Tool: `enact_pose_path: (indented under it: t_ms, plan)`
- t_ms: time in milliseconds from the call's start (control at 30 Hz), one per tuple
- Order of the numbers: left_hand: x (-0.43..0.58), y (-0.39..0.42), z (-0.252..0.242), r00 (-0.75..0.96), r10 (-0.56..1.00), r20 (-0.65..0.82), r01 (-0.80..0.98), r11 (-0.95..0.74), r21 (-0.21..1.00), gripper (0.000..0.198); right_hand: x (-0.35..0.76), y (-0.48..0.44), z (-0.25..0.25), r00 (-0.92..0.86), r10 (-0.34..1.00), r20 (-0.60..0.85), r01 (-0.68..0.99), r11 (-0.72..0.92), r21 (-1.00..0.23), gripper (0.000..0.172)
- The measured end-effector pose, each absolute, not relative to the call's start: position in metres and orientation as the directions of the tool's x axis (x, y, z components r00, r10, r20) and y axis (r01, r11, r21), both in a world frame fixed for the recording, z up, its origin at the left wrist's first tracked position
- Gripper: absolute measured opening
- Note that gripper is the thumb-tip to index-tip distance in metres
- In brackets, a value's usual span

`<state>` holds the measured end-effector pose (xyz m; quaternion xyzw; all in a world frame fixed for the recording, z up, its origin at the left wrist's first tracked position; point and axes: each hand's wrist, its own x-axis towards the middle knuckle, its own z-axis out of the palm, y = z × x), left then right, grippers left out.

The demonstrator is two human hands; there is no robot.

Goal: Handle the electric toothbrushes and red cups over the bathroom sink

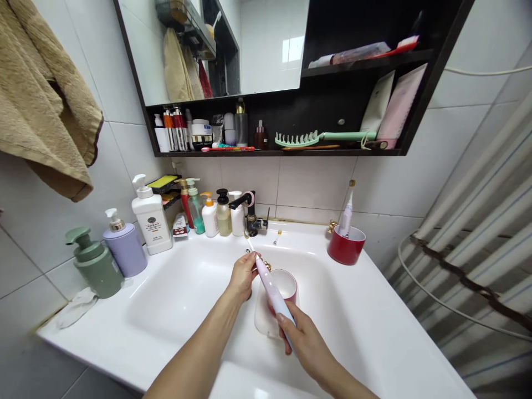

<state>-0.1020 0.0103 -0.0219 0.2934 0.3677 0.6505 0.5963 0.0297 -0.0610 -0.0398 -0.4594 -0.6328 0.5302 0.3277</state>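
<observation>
Over the white sink (183, 288) I hold a pink-to-blue electric toothbrush (271, 284), tilted with its brush head up toward the faucet. My right hand (301, 335) is wrapped round the lower part of its handle. The fingers of my left hand (243, 277) pinch it near the neck, where the brush head joins the handle. Below it in the basin stands a red cup (293, 293) with a white inside, partly hidden by the toothbrush. A clear tray or lid (261, 313) lies beside and under the cup. A small loose brush head (277, 237) rests on the back ledge.
The black faucet (251, 213) rises behind the basin. Several pump bottles (152, 219) line the left and back. At the right, a second red cup (346, 249) holds another electric toothbrush (346, 216). A dark mirror cabinet (332, 122) overhangs the sink, and a folded white curtain (490, 233) hangs right.
</observation>
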Motion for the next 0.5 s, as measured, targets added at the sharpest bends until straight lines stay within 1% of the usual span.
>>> enact_pose_path:
  t_ms: [133,333,500]
  plan:
    - [-0.1016,0.0096,-0.0210,-0.096,0.994,-0.044,-0.573,-0.019,0.819,0.021,0.0284,-0.0619,-0.0381,-0.364,0.928,-0.075,0.203,0.001,-0.979,0.032]
    - [-0.0997,0.0094,-0.0200,0.026,1.000,-0.004,-0.602,0.018,0.798,0.021,0.0250,-0.0631,-0.0386,-0.405,0.908,-0.107,0.135,-0.057,-0.989,0.034]
    - [-0.0979,0.0100,-0.0217,-0.057,0.998,-0.035,-0.612,-0.007,0.791,0.023,0.0277,-0.0601,-0.0389,-0.380,0.923,-0.061,0.186,0.012,-0.982,0.034]
